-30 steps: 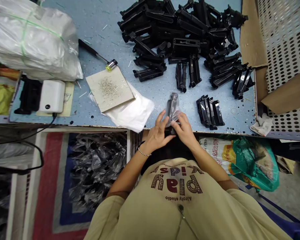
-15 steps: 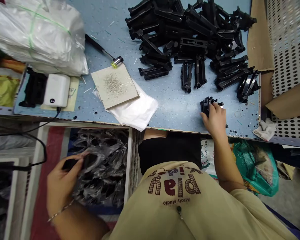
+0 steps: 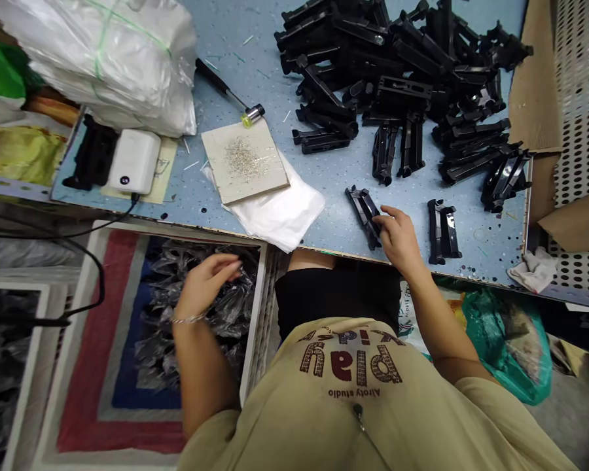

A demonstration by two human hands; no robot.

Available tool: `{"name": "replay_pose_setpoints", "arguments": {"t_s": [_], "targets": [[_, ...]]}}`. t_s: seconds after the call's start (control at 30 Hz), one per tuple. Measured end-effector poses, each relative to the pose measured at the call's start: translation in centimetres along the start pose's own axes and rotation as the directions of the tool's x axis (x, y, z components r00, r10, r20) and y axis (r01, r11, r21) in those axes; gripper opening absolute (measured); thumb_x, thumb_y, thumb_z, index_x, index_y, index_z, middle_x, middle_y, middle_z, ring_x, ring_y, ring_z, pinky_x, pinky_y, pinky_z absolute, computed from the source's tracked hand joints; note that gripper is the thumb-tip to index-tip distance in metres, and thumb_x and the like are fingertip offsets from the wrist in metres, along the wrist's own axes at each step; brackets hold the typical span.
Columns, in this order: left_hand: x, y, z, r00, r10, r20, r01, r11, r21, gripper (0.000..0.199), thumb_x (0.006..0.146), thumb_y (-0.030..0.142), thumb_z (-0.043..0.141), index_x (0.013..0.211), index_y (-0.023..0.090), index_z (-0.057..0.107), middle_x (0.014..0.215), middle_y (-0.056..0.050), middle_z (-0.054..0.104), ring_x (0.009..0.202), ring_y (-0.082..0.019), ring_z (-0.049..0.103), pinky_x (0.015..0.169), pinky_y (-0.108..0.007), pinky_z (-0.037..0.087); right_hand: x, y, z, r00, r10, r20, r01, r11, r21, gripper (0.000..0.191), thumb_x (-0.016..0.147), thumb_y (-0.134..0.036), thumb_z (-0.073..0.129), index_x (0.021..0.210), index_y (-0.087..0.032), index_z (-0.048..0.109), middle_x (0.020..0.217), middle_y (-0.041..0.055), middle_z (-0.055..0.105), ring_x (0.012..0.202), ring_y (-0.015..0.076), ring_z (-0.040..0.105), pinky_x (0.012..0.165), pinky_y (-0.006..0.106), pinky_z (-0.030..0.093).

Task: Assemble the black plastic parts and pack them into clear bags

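Observation:
My right hand (image 3: 401, 242) is at the table's front edge, its thumb and a finger on the near side of a long black plastic part (image 3: 362, 217) that lies aslant on the tabletop. A second such black part (image 3: 443, 232) lies to the right of that hand, apart from it. My left hand (image 3: 210, 280) hovers over a white crate (image 3: 258, 314) of black parts in clear plastic bags (image 3: 164, 314). Its fingers are loosely bent, and nothing shows in them. A large pile of the same black parts (image 3: 387, 91) covers the back of the blue table (image 3: 324, 173).
A worn square board (image 3: 255, 180) lies on white plastic sheets (image 3: 294, 219). Behind it is a small hammer (image 3: 226, 91). At left are a stack of clear bags (image 3: 127, 72) and a white box (image 3: 135, 160) with a black cable. A perforated panel (image 3: 582, 98) stands at right.
My left hand has let go of a dark bagged part in the crate and moved up and right. My right hand has moved left with one black part; another stays at the right.

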State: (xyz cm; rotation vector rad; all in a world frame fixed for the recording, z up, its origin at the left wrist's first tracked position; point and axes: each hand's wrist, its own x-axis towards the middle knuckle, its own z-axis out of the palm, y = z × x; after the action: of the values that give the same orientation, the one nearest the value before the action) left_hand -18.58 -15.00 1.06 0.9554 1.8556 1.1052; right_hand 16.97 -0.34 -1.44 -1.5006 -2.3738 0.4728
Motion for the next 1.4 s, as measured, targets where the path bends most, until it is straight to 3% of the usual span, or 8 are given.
{"name": "replay_pose_setpoints", "arguments": {"t_s": [0.17, 0.33, 0.53, 0.9, 1.0, 1.1, 1.27, 1.4], "targets": [[6.5, -0.6, 6.9, 0.917, 0.396, 0.054, -0.397, 0.888, 0.233, 0.01, 0.081, 0.024, 0.078, 0.088, 0.021, 0.072, 0.108, -0.011, 0.07, 0.105, -0.029, 0.065, 0.101, -0.046, 0.054, 0.1, -0.3, 1.8, 1.0, 0.027, -0.001, -0.027, 1.0, 0.002, 0.068, 0.091, -0.036, 0.065, 0.15, -0.009, 0.046, 0.151, 0.0279, 0.048, 0.137, 0.0435, 0.048, 0.113, 0.065, 0.043], [10.9, -1.1, 9.8, 0.892, 0.422, 0.164, -0.452, 0.85, 0.272, 0.014, 0.089, 0.017, 0.065, 0.076, 0.022, 0.067, 0.09, -0.007, 0.063, 0.09, -0.024, 0.061, 0.09, -0.041, 0.053, 0.2, 1.4, 1.0, 0.958, 0.285, 0.019, -0.282, 0.933, 0.225, 0.068, 0.085, -0.044, 0.07, 0.142, -0.011, 0.057, 0.126, 0.0221, 0.067, 0.118, 0.0398, 0.06, 0.104, 0.062, 0.05], [10.7, -1.2, 9.5, 0.907, 0.393, 0.153, -0.421, 0.868, 0.262, 0.013, 0.077, 0.016, 0.079, 0.078, 0.02, 0.067, 0.098, -0.007, 0.061, 0.093, -0.024, 0.059, 0.09, -0.039, 0.052, 1.3, -2.0, 0.6, 0.871, 0.27, 0.41, -0.47, 0.216, 0.856, 0.049, 0.072, -0.057, 0.08, 0.105, -0.021, 0.073, 0.103, 0.0081, 0.076, 0.088, 0.0236, 0.07, 0.077, 0.036, 0.06], [11.2, -0.2, 8.7, 0.946, 0.25, 0.206, -0.279, 0.952, 0.124, 0.01, 0.082, 0.021, 0.073, 0.073, 0.02, 0.068, 0.083, -0.002, 0.066, 0.083, -0.018, 0.063, 0.083, -0.034, 0.052, 3.9, -8.0, 3.9, 0.777, -0.127, 0.617, -0.575, -0.542, 0.612, 0.026, 0.091, -0.038, 0.07, 0.107, -0.017, 0.067, 0.119, 0.0132, 0.078, 0.088, 0.0157, 0.074, 0.063, 0.019, 0.061], [10.7, -0.1, 8.5, 0.937, 0.307, 0.166, -0.333, 0.931, 0.153, 0.007, 0.086, 0.019, 0.068, 0.079, 0.019, 0.067, 0.083, -0.002, 0.066, 0.08, -0.018, 0.064, 0.078, -0.033, 0.053, 5.1, -9.2, 5.9, 0.758, -0.098, 0.645, -0.562, -0.6, 0.569, 0.014, 0.094, -0.027, 0.066, 0.104, -0.018, 0.066, 0.115, 0.0108, 0.079, 0.087, 0.0156, 0.074, 0.06, 0.018, 0.061], [9.9, -0.5, 7.4, 0.85, 0.502, 0.159, -0.526, 0.805, 0.274, 0.012, 0.092, 0.015, 0.058, 0.093, 0.02, 0.068, 0.105, -0.008, 0.071, 0.095, -0.021, 0.067, 0.087, -0.037, 0.057, 5.7, -9.1, 6.8, 0.749, -0.003, 0.662, -0.538, -0.586, 0.606, 0.016, 0.092, -0.024, 0.068, 0.107, -0.018, 0.067, 0.111, 0.0102, 0.08, 0.088, 0.0171, 0.074, 0.058, 0.019, 0.06], [9.2, -1.2, 6.5, 0.736, 0.622, 0.267, -0.659, 0.568, 0.494, 0.034, 0.095, 0.008, 0.047, 0.116, 0.019, 0.071, 0.133, -0.014, 0.069, 0.119, -0.028, 0.066, 0.105, -0.046, 0.057, 2.8, -6.9, 4.5, 0.809, -0.029, 0.587, -0.527, -0.478, 0.702, 0.023, 0.086, -0.028, 0.077, 0.106, -0.018, 0.071, 0.109, 0.0071, 0.08, 0.09, 0.0161, 0.075, 0.065, 0.018, 0.062], [9.3, -0.7, 6.9, 0.695, 0.669, 0.263, -0.706, 0.565, 0.427, 0.05, 0.097, 0.008, 0.049, 0.146, 0.016, 0.057, 0.147, -0.015, 0.062, 0.133, -0.025, 0.063, 0.113, -0.04, 0.056, -1.5, -5.2, 2.9, 0.658, -0.249, 0.71, -0.742, -0.377, 0.555, 0.03, 0.087, -0.04, 0.078, 0.105, -0.017, 0.069, 0.098, 0.0083, 0.08, 0.087, 0.0181, 0.078, 0.068, 0.021, 0.064]]}}
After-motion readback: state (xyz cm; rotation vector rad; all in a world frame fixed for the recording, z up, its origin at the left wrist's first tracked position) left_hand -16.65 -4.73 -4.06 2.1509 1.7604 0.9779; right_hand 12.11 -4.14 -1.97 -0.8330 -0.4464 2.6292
